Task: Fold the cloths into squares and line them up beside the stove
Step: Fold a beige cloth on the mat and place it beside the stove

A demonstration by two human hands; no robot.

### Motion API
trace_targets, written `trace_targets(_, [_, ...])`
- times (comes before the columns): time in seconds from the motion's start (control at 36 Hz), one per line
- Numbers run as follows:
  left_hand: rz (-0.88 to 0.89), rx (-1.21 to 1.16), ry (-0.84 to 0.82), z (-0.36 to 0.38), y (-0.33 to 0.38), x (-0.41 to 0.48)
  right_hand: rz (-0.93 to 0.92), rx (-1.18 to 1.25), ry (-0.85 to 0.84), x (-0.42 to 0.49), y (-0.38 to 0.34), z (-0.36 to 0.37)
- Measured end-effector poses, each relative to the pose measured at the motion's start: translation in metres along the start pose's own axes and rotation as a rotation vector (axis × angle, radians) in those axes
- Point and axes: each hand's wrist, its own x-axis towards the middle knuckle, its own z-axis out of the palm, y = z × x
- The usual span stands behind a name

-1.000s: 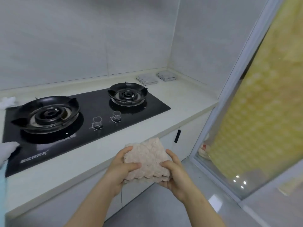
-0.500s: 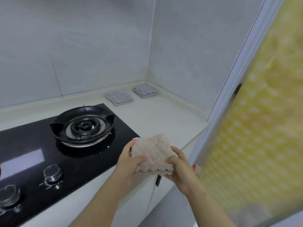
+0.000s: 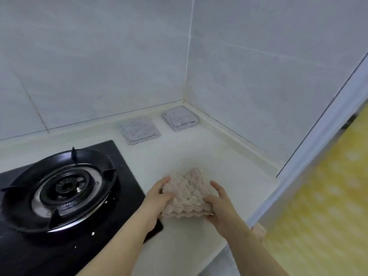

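Observation:
A folded pink textured cloth (image 3: 187, 194) is held between both hands just above the white counter (image 3: 225, 166), right of the black stove (image 3: 127, 188). My left hand (image 3: 157, 200) grips its left edge with the thumb on top. My right hand (image 3: 219, 204) holds its right edge, fingers partly spread. Two grey cloths lie folded into squares at the back by the wall: one (image 3: 139, 130) nearer the stove and one (image 3: 179, 118) in the corner.
The stove's right burner (image 3: 59, 188) with its black pan support sits to the left. Tiled walls meet at the back corner. A white door frame (image 3: 310, 148) bounds the counter on the right, with yellow patterned glass (image 3: 328, 206) beyond.
Both hands carried the pink cloth forward and right, from in front of the counter edge to over the counter beside the stove. My view swung right toward the corner.

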Motion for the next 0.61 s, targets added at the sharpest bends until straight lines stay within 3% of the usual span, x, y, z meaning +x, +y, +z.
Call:
trace_targets(0.33, [0.019,-0.054,0.28,0.064,0.006,0.095,0.074,-0.079,0.001,0.13,-0.056,-0.05])
trace_targets(0.61, [0.045,-0.138,0.383,0.113,0.023,0.161,0.013,-0.182,0.01,0.207,-0.09,-0.081])
